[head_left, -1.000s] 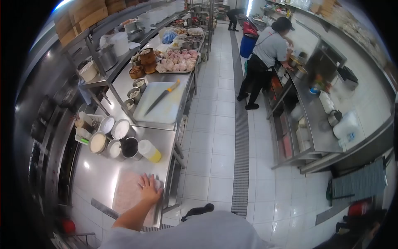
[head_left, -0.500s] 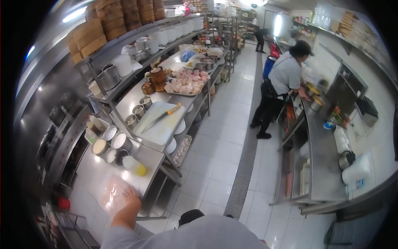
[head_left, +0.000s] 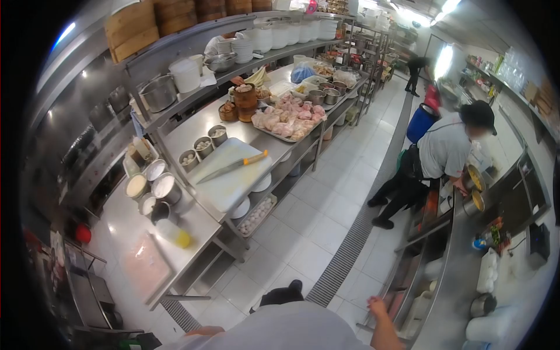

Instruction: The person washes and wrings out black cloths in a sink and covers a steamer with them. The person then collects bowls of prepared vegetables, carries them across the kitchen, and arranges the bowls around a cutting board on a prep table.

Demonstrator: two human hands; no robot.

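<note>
Grey cloth of your shirt (head_left: 274,328) filled the bottom edge as your right hand (head_left: 378,305) hung beside the lower shelves of the right-hand counter (head_left: 458,268), its fingers slightly apart in mid-air. Only a strip of your left hand (head_left: 204,331) or wrist showed beside the shirt, and whether its fingers were apart or together, you could not tell. A glossy pink slab (head_left: 143,256) lay flat at the near end of the steel table (head_left: 116,219), ahead of your left side. Beyond it, a bottle (head_left: 174,234) of yellow liquid was just beside a cluster of metal containers (head_left: 172,196). Farther on, an orange-handled knife (head_left: 233,166) rested across a white cutting board (head_left: 233,189), with raw meat pieces (head_left: 289,118) and a bamboo steamer (head_left: 245,105) behind. A co-worker (head_left: 446,146) in a dark cap leaned over the counter near a blue barrel (head_left: 421,123); another person (head_left: 416,70), in black, was at the aisle's far end.
</note>
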